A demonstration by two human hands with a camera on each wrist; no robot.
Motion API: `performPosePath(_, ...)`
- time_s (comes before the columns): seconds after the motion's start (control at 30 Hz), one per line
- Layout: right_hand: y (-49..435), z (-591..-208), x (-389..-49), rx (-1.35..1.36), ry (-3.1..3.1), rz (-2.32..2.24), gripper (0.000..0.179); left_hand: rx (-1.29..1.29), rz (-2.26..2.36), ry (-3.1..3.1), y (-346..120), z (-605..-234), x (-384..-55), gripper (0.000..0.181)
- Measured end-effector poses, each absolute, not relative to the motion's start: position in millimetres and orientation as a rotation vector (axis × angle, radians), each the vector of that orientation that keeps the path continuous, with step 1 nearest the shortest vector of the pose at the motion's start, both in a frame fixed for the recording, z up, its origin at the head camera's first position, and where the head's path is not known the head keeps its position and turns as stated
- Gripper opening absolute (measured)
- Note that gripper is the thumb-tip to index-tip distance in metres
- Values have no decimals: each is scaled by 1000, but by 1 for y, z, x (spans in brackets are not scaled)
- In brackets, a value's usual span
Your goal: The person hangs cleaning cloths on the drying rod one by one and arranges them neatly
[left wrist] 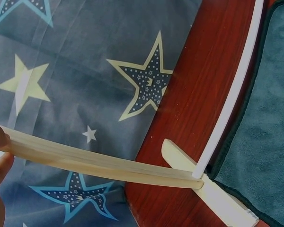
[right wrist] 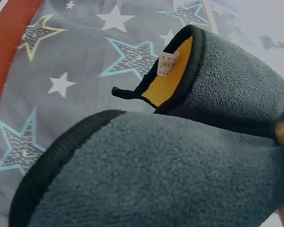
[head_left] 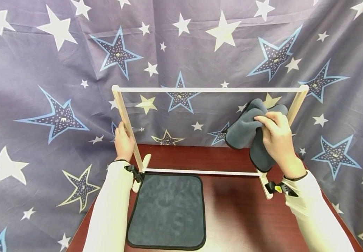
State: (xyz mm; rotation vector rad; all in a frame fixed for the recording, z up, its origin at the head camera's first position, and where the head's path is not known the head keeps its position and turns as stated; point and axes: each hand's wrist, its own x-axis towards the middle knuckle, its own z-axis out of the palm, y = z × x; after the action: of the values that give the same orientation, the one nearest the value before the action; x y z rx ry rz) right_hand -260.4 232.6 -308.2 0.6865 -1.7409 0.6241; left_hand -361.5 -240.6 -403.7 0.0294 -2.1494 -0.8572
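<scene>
A light wooden rack point(head_left: 210, 90) stands on the table, with a top rail, a low rail and two side posts. My left hand point(head_left: 124, 142) grips its left post point(head_left: 125, 115) about midway up; in the left wrist view the fingers point(left wrist: 1, 165) meet around that post point(left wrist: 94, 160). Near the right post, my right hand point(head_left: 277, 140) pinches a grey cloth point(head_left: 241, 131) with black edging. The cloth hangs bunched in folds, raised above the table. The right wrist view shows its yellow underside point(right wrist: 158, 89), a white label point(right wrist: 167, 64) and a black loop point(right wrist: 124, 93) at one corner.
A second grey cloth point(head_left: 169, 210) with black edging lies flat on the red-brown table point(head_left: 225, 224), in front of the rack's left half. Wooden feet point(head_left: 266, 185) support the rack at each side. A star-printed curtain point(head_left: 181, 52) hangs behind and around the table.
</scene>
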Motion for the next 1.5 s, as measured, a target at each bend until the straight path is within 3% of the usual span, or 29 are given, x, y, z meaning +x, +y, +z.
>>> performPosePath(1.07, 216, -185, -275, 434, -1412, 784, 16, 35, -838, -2166, -242, -405, -366, 63)
performPosePath(1.5, 235, -195, -315, 398, -1609, 718, 24, 46, -834, -2168, -243, -407, -365, 62)
